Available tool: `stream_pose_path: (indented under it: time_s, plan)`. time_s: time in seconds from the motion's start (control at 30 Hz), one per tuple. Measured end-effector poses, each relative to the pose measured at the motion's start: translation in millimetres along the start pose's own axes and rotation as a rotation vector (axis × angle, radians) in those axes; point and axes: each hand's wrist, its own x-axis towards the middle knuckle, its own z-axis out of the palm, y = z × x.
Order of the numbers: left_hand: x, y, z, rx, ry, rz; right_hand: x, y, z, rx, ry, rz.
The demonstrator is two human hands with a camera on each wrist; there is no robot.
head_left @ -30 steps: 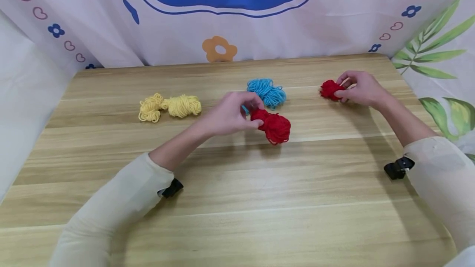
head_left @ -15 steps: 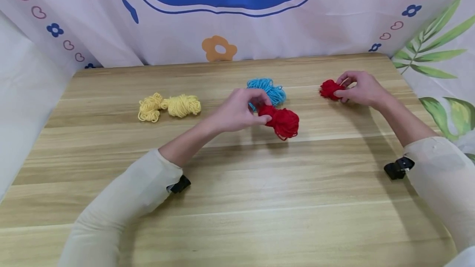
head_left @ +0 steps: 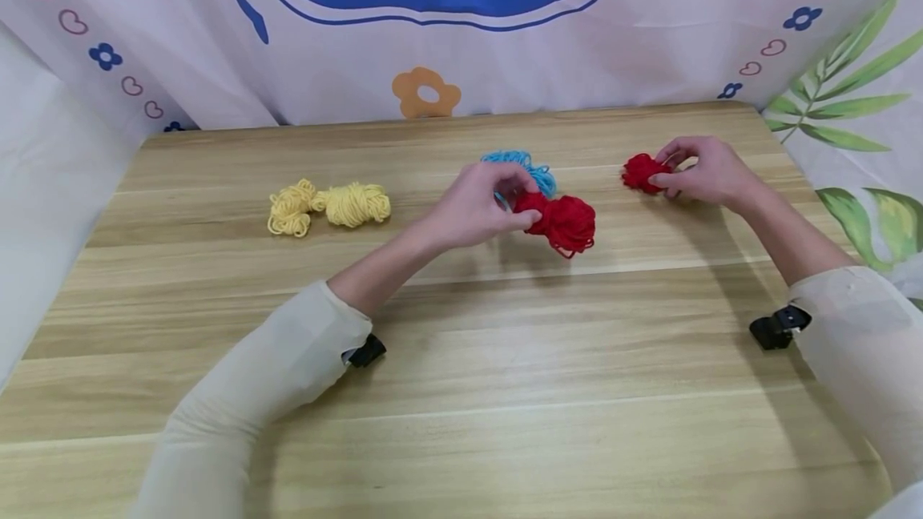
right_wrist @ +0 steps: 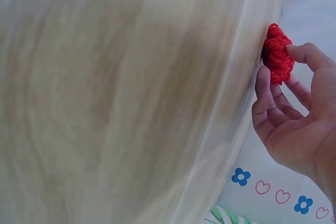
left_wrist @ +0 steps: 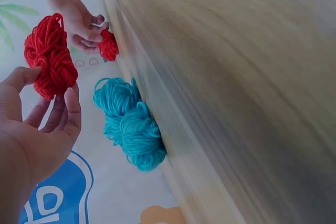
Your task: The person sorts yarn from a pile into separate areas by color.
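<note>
My left hand [head_left: 481, 207] pinches one end of a red yarn skein [head_left: 570, 224], held above the table in front of the blue yarn skein [head_left: 532, 170]. The left wrist view shows thumb and fingertips on this red skein [left_wrist: 51, 56], apart from the blue skein [left_wrist: 131, 124] on the table. At the back right, my right hand [head_left: 710, 172] grips a smaller red yarn bundle [head_left: 642, 173] between thumb and fingers. In the right wrist view that red bundle [right_wrist: 278, 55] is at the tabletop, with the thumb on one side and the fingertips near the wood.
Two yellow yarn bundles [head_left: 355, 205], side by side, lie on the left part of the wooden table [head_left: 461, 359]. Behind the table's back edge hangs a white printed cloth [head_left: 324, 78]. Black cameras [head_left: 779, 327] sit at both sleeve cuffs.
My left hand has carried the red skein to the right and slightly farther back, covering more of the blue skein. The right hand stays at the smaller red bundle.
</note>
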Motion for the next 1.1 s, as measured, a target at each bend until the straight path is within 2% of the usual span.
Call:
stream_pose_path:
  time_s: [0.27, 0.57, 1.1]
  plan:
    - [10.9, 2.8, 6.5, 0.004, 0.031, 0.012, -2, -2, -2, -0.013, 0.021, -0.008]
    - [22.3, 3.4, 9.1, 0.0, 0.034, -0.034, -6, -2, -4, -0.016, 0.048, -0.027]
    - [40.4, 4.6, 15.1, 0.006, 0.072, -0.051, -18, 1, -11, 0.001, 0.091, -0.046]
